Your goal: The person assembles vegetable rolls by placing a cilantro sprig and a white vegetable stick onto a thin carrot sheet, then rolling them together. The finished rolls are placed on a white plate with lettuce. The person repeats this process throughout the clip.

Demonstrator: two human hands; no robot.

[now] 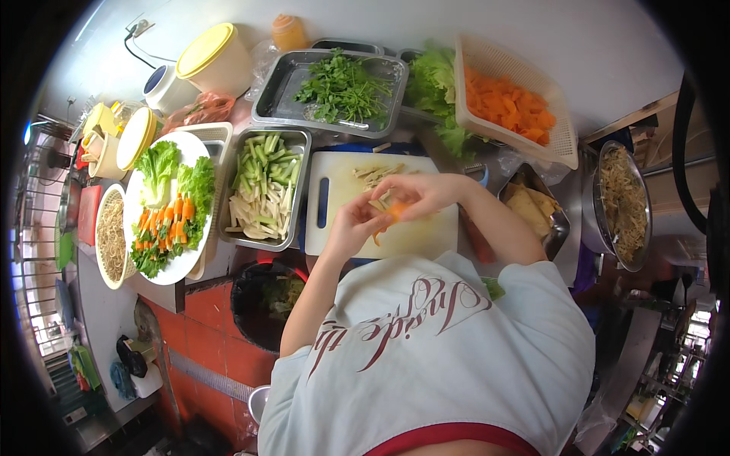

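Over a white cutting board [334, 175], both my hands hold a thin orange carrot slice [395, 210]. My left hand [352, 226] pinches it from the left, with a few pale strips showing between the fingers. My right hand [423, 194] closes on its other side, its fingers bent over it. An orange end dangles below my left fingertips. Just beyond my hands, a small pile of pale cut strips [372, 175] lies on the board. On the left, an oval white plate [173, 267] carries lettuce and several carrot rolls with green leaves.
A metal tray [303, 171] of chopped green and pale stalks stands left of the board. Behind are a tray [266, 106] of green herbs and a basket [559, 152] of carrot slices. At right are a container [559, 232] of yellowish sheets and a noodle bowl [646, 205]. A bin [247, 304] stands below.
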